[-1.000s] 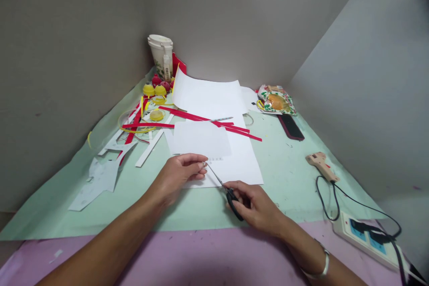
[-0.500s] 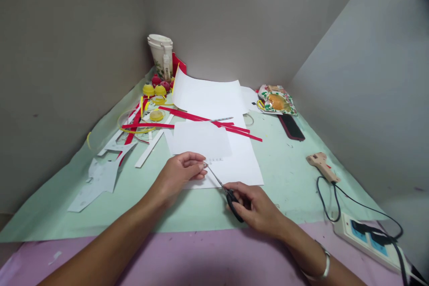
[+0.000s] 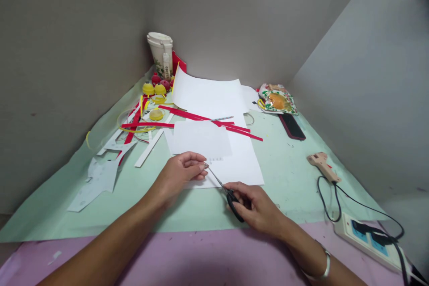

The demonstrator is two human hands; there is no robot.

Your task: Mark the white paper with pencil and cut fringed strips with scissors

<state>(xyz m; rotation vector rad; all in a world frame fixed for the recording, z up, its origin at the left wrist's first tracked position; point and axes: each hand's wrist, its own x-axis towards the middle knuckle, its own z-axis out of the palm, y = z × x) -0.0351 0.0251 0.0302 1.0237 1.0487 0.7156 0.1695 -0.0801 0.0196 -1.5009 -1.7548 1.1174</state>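
My right hand (image 3: pixel 256 205) is closed around the black handles of a pair of scissors (image 3: pixel 231 197), whose blades point up and left. The blade tips meet the fingertips of my left hand (image 3: pixel 186 170), which pinches a tiny piece too small to name. Both hands are over the near part of a white sheet of paper (image 3: pixel 250 167) with a row of small marks on it. A smaller white sheet (image 3: pixel 201 138) lies on top, just beyond my left hand. Red strips (image 3: pixel 187 115) and a pencil-like stick (image 3: pixel 221 119) lie across the paper's far part.
At left are paper scraps (image 3: pixel 103 176), a white strip (image 3: pixel 149 148), yellow rings and red and yellow balls (image 3: pixel 154 88) by a lidded cup (image 3: pixel 161 53). At right are a snack packet (image 3: pixel 277 100), a phone (image 3: pixel 291 126), a corded glue gun (image 3: pixel 323 166) and a power strip (image 3: pixel 368 241).
Almost nothing differs. The scissors and both hands keep their places, with the blade tips still at the left fingertips; the view has shifted very slightly.
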